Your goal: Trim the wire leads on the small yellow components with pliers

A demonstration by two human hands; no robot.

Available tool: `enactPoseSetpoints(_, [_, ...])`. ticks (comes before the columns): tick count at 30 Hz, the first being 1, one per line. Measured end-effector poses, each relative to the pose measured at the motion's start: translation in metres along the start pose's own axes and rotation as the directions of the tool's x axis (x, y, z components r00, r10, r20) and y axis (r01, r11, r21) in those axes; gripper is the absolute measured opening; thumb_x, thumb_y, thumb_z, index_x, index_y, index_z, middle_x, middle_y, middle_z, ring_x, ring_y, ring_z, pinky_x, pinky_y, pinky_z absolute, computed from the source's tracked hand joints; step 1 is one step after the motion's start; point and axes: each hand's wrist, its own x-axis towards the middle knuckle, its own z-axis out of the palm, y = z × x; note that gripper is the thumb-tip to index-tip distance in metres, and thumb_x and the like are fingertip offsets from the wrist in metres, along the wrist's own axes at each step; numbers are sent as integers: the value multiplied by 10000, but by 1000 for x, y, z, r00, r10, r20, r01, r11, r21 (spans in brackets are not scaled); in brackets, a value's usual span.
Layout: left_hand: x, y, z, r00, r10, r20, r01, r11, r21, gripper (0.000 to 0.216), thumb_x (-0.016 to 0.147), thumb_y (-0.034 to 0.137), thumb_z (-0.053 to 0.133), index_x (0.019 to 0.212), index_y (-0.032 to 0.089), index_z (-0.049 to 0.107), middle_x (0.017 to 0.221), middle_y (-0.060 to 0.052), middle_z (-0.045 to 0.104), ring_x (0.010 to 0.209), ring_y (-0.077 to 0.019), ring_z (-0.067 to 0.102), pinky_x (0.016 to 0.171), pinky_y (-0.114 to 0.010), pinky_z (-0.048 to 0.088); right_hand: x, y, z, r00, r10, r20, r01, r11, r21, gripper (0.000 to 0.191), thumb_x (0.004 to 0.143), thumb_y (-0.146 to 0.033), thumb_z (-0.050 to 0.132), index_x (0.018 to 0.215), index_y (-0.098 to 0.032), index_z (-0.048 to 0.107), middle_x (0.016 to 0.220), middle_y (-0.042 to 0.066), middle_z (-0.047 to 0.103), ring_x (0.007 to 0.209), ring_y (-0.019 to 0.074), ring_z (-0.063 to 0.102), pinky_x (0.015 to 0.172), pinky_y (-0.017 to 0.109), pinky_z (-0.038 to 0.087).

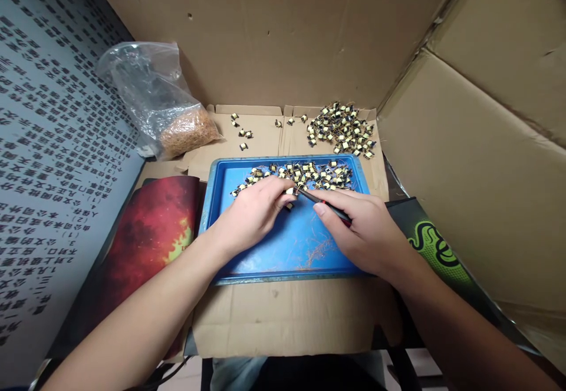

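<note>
Pinching a part (290,191), left hand (259,205) closed, right hand (365,226) wrapped round a tool (335,210), tray (265,255) open at seven o'clock to its near edge.

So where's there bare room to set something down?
Bare cardboard runs between the near rim of the tray and the front edge. Inside the tray, floor nearer the person than the left hand, left of the wire clippings, looks mostly free. Crowded: the tray's far half, with small parts, and the pile behind its right side.
</note>
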Motion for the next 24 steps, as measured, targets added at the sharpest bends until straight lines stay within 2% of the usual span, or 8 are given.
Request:
enactPoseSetpoints(7, [-1, 1, 0, 999, -31, 13, 31, 999, -23, 314, 1117, 379, 443, 1100, 150, 656, 895, -72, 716, 856, -206, 671, 801, -308, 498, 0, 0, 2, 1000, -31, 4, 31, 999, 11, 358, 1048, -279, 529, 1288, -156, 764, 1264, 97, 796, 1146, 258, 775, 1019, 430, 623])
enactPoseSetpoints(12, [1, 6, -8, 988, -93, 120, 120, 964, -238, 324, 1112, 373, 472, 928, 177, 654, 776, -9, 688, 716, -147, 622, 744, -258, 448, -3, 0, -1, 997, -38, 62, 39, 999, -20, 339, 1048, -259, 526, 1276, -185, 767, 1224, 89, 810, 1104, 270, 784, 1009, 445, 620])
enactPoseSetpoints(15, [2, 8, -11, 976, -145, 164, 195, 914, -356, 360, 1102, 395, 497, 865, 171, 649, 759, -4, 679, 693, -134, 596, 722, -245, 433, -3, 1, -2, 997, -55, 55, 55, 998, 6, 333, 1052, -253, 526, 1279, -205, 765, 1216, 73, 813, 1106, 254, 781, 1009, 421, 616])
enactPoseSetpoints(20, [3, 7, -9, 956, -245, 164, 295, 809, -508, 380, 1101, 470, 475, 981, 160, 659, 810, -23, 668, 705, -134, 561, 672, -235, 425, 0, 4, 2, 997, -65, -31, 66, 997, 38, 326, 1048, -253, 549, 1290, -221, 765, 1232, 57, 809, 1099, 240, 777, 981, 400, 620])
enactPoseSetpoints(24, [3, 7, -8, 954, -258, 153, 299, 839, -455, 364, 1095, 458, 494, 970, 158, 657, 817, -26, 674, 707, -135, 565, 675, -236, 429, 0, 4, 4, 996, -72, -43, 74, 997, 36, 337, 1049, -248, 548, 1306, -199, 761, 1238, 70, 806, 1102, 239, 774, 972, 389, 618])
